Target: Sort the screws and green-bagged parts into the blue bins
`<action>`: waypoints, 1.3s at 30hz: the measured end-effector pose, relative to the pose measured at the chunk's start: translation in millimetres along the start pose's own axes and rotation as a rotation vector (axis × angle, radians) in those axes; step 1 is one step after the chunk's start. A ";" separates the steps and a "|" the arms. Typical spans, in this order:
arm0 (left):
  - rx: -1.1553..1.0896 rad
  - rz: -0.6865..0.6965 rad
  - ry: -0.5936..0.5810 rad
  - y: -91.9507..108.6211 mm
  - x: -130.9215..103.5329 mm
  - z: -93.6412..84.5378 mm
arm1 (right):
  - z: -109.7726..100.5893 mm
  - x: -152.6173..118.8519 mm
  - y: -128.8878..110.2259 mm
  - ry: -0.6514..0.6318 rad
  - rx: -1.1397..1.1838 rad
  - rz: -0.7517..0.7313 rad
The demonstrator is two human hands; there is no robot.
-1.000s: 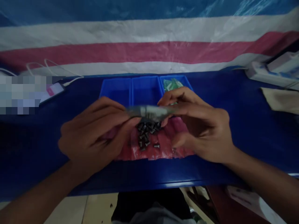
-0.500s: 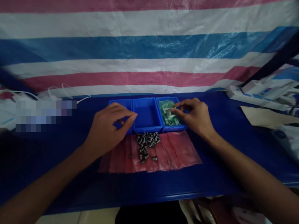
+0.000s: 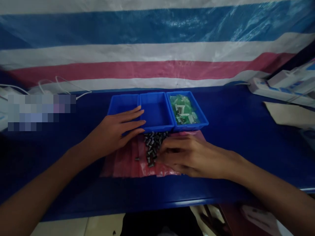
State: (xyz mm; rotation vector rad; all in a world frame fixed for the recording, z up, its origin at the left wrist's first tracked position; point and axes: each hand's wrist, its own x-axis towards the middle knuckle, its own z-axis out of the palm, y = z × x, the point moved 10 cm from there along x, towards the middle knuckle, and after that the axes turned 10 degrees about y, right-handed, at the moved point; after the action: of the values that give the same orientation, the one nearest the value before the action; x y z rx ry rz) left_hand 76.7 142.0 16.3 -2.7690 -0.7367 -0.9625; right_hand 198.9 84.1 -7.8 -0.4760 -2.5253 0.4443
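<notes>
My left hand point(image 3: 110, 132), its fingers spread, hovers over the front of the left blue tray point(image 3: 123, 97) and beside the middle blue tray point(image 3: 156, 113). A heap of dark metal screws point(image 3: 150, 141) lies on a red plastic bag point(image 3: 123, 165) in front of the trays. Over the right side of the heap, my right hand point(image 3: 194, 155) has its fingers curled and its fingertips down at the screws. Whatever those fingertips pinch is hidden. The right blue tray point(image 3: 203, 124) contains a green plastic bag point(image 3: 180, 101) with small light-coloured hardware on it.
A white power strip point(image 3: 261, 87) and a beige sheet point(image 3: 287, 114) are on the right of the blue table point(image 3: 226, 113). White cables point(image 3: 66, 87) run at the left back. A striped plastic sheet point(image 3: 147, 70) hangs behind.
My right hand has moved from the right tray down and left to the screws. The fingers of my left hand have gone from pinched to spread. The view has tilted slightly downward.
</notes>
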 end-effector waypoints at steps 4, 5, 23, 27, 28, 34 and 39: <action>0.020 0.028 0.025 5.0 -4.6 0.8 | -26.5 1.9 3.2 0.269 0.161 0.070; 0.027 0.040 0.025 7.2 -5.5 1.5 | -33.3 1.8 5.6 0.338 0.233 0.110; 0.174 0.035 0.137 21.3 -9.0 3.1 | -49.9 -16.1 54.2 0.631 0.638 0.538; 0.167 0.013 0.198 22.4 -6.7 -5.6 | -44.4 -4.4 20.4 0.435 0.125 0.238; 0.159 -0.001 0.227 22.4 -6.2 -9.8 | -35.2 -2.0 13.9 0.348 0.022 0.169; 0.142 -0.054 0.382 23.7 -9.2 -33.6 | -12.0 -1.1 5.1 0.222 -0.246 0.020; 0.217 -0.075 0.385 24.0 -6.7 -36.5 | -14.3 -0.2 3.6 0.254 -0.257 0.014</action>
State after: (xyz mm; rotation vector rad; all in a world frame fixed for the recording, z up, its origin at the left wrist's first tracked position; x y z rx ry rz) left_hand 63.6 108.7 42.2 -2.2912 -0.8262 -1.2936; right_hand 207.8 90.3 2.2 -0.6058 -2.3406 0.0570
